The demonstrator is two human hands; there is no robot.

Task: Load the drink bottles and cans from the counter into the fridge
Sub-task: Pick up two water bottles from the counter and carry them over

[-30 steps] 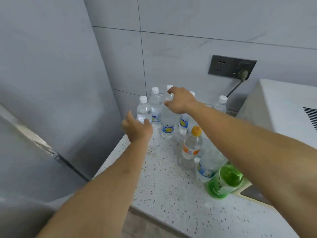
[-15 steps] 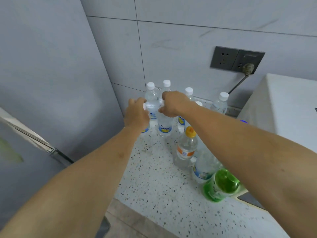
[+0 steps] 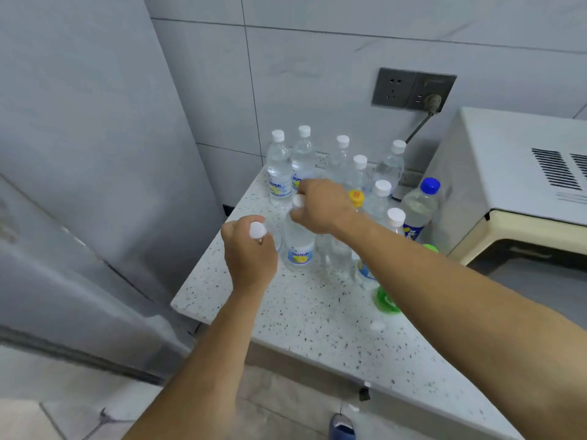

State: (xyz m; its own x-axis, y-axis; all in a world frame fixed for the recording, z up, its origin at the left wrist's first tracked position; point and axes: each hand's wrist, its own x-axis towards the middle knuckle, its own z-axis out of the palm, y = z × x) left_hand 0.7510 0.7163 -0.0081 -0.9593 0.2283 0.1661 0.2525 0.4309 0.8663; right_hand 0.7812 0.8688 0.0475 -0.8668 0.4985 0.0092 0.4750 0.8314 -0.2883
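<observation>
The left hand (image 3: 251, 255) is curled around the neck of a clear water bottle (image 3: 275, 236), with the white cap showing above the fingers. The right hand (image 3: 320, 206) grips the neck of a second water bottle (image 3: 298, 246) with a blue and yellow label, just beside the first. Both bottles are over the speckled table (image 3: 317, 315), near its left front part. More bottles stand behind them near the wall. The grey fridge (image 3: 79, 154) is on the left.
</observation>
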